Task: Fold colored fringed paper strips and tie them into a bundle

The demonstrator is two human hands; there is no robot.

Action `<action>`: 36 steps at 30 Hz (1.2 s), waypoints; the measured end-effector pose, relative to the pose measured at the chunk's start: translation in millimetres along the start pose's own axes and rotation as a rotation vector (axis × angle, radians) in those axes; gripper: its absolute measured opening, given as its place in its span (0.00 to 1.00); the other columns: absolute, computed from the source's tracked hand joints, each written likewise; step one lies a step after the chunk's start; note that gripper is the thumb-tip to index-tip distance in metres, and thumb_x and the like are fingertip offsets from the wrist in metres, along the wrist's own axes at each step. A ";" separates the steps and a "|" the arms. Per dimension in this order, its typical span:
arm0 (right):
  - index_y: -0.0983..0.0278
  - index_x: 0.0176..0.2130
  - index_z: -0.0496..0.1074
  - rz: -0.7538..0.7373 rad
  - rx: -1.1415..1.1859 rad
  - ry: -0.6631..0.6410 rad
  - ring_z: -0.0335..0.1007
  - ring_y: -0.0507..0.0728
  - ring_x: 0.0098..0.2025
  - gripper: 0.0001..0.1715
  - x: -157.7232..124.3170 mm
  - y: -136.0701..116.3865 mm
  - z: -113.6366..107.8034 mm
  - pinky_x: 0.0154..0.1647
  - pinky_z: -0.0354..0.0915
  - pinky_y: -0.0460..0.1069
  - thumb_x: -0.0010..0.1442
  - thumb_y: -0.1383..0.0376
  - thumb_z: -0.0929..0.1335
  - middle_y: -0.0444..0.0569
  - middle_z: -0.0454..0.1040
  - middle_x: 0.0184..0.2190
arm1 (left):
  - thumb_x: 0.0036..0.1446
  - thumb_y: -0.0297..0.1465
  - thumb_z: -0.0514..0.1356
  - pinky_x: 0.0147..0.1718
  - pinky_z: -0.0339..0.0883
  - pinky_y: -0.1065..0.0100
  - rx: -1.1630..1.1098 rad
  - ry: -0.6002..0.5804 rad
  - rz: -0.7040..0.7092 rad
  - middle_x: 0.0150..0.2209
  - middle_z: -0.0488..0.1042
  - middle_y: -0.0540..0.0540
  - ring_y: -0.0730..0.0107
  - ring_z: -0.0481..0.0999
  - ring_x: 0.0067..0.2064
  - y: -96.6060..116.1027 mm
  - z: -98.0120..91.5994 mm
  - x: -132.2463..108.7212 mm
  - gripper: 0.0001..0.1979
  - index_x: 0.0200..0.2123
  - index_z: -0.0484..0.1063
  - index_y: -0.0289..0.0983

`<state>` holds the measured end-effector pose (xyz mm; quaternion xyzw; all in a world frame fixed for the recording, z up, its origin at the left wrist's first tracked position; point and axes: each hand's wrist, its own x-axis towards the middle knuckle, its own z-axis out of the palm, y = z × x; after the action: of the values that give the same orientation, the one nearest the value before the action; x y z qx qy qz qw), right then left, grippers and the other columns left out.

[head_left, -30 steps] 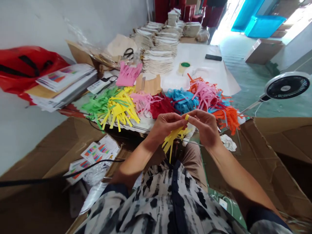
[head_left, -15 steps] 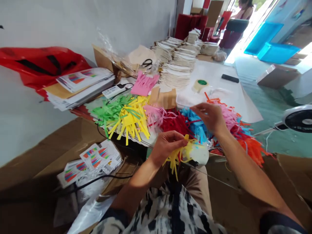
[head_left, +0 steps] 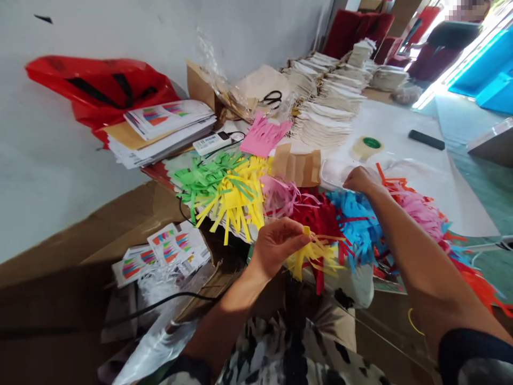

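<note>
My left hand (head_left: 272, 247) pinches the rolled top of a yellow paper tassel (head_left: 308, 261), whose cut strips hang down to the right over my lap. Red strips show beneath it. My right hand (head_left: 363, 179) is closed, its fingertips pointing down at the edge of a clear shallow plastic tray (head_left: 332, 174); what they hold, if anything, is hidden. Below my right wrist lies fringed blue paper (head_left: 356, 219), with dark red fringe (head_left: 315, 211) beside it. Farther left are a pink fringe (head_left: 280, 195), a yellow fringe (head_left: 240, 190) and a green fringe (head_left: 208, 174).
Behind the fringes lie a flat pink fringed piece (head_left: 264, 136), folded brown paper (head_left: 296, 164), black-handled scissors (head_left: 271, 98) and a tape roll (head_left: 366, 147). Stacked pale bundles (head_left: 323, 120) line the wall. A black phone-like object (head_left: 426, 139) rests at right; printed cards (head_left: 170, 248) sit lower left.
My right hand has moved from above the blue fringe up to the plastic tray. My left hand keeps its pinch on the yellow tassel. The camera view has swung left.
</note>
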<state>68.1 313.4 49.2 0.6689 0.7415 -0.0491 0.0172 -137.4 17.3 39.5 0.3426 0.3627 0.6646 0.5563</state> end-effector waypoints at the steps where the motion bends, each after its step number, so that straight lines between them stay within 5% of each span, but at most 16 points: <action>1: 0.67 0.36 0.85 -0.008 0.013 0.013 0.80 0.69 0.50 0.10 -2.3 1.3 -1.3 0.51 0.72 0.57 0.52 0.66 0.76 0.63 0.84 0.42 | 0.50 0.37 0.78 0.42 0.76 0.68 -0.014 0.026 -0.009 0.34 0.85 0.48 0.69 0.85 0.38 -0.4 -0.2 -1.6 0.14 0.33 0.80 0.37; 8: 0.68 0.46 0.85 -0.091 0.268 0.215 0.81 0.64 0.45 0.15 -53.3 -2.0 -28.2 0.51 0.73 0.56 0.64 0.64 0.70 0.59 0.85 0.43 | 0.54 0.37 0.77 0.39 0.75 0.71 -0.025 0.073 0.004 0.30 0.84 0.49 0.73 0.83 0.33 5.7 -3.8 -17.4 0.13 0.36 0.81 0.37; 12: 0.62 0.44 0.86 -0.340 0.662 0.269 0.81 0.60 0.38 0.18 -145.7 -22.4 -35.9 0.40 0.75 0.52 0.61 0.53 0.76 0.50 0.85 0.39 | 0.58 0.37 0.74 0.37 0.73 0.73 0.050 0.083 0.091 0.30 0.81 0.52 0.77 0.80 0.31 14.0 1.5 -33.5 0.10 0.38 0.80 0.38; 15: 0.57 0.45 0.86 -0.579 0.971 0.187 0.81 0.58 0.44 0.12 -226.2 -39.7 -33.1 0.45 0.76 0.51 0.61 0.58 0.77 0.49 0.84 0.45 | 0.59 0.38 0.73 0.33 0.71 0.73 0.142 0.088 0.128 0.31 0.80 0.52 0.78 0.76 0.29 19.3 8.6 -48.3 0.10 0.38 0.80 0.38; 19: 0.54 0.44 0.85 -0.644 1.095 0.204 0.80 0.54 0.44 0.08 -297.3 -43.8 -24.4 0.46 0.75 0.48 0.65 0.65 0.75 0.46 0.83 0.43 | 0.61 0.38 0.71 0.34 0.71 0.73 0.326 0.072 0.130 0.33 0.81 0.49 0.76 0.75 0.31 20.8 16.3 -70.8 0.10 0.38 0.82 0.38; 23: 0.55 0.47 0.82 -0.605 1.143 0.151 0.80 0.53 0.42 0.11 -323.9 -28.2 -16.6 0.44 0.75 0.49 0.65 0.66 0.76 0.45 0.83 0.41 | 0.63 0.38 0.70 0.36 0.73 0.71 0.450 0.014 0.166 0.35 0.83 0.48 0.73 0.78 0.34 17.4 23.4 -90.3 0.09 0.39 0.83 0.38; 30: 0.55 0.47 0.81 -0.699 0.938 0.267 0.80 0.53 0.44 0.11 -344.7 -12.8 -22.9 0.47 0.74 0.50 0.66 0.69 0.74 0.45 0.83 0.43 | 0.68 0.32 0.65 0.40 0.73 0.70 0.660 -0.069 0.386 0.37 0.83 0.47 0.71 0.81 0.39 11.6 34.6 -104.1 0.05 0.41 0.82 0.39; 36: 0.55 0.41 0.79 -0.621 0.842 0.280 0.79 0.56 0.39 0.06 -358.5 -12.4 -28.0 0.44 0.74 0.53 0.66 0.68 0.72 0.45 0.81 0.38 | 0.67 0.34 0.66 0.55 0.74 0.61 0.807 -0.105 0.530 0.39 0.85 0.47 0.66 0.83 0.44 3.6 38.9 -109.4 0.05 0.43 0.83 0.42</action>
<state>94.3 -40.2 110.4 0.3674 0.8158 -0.2550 -0.3666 -89.8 -87.3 56.5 0.6448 0.4631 0.5714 0.2081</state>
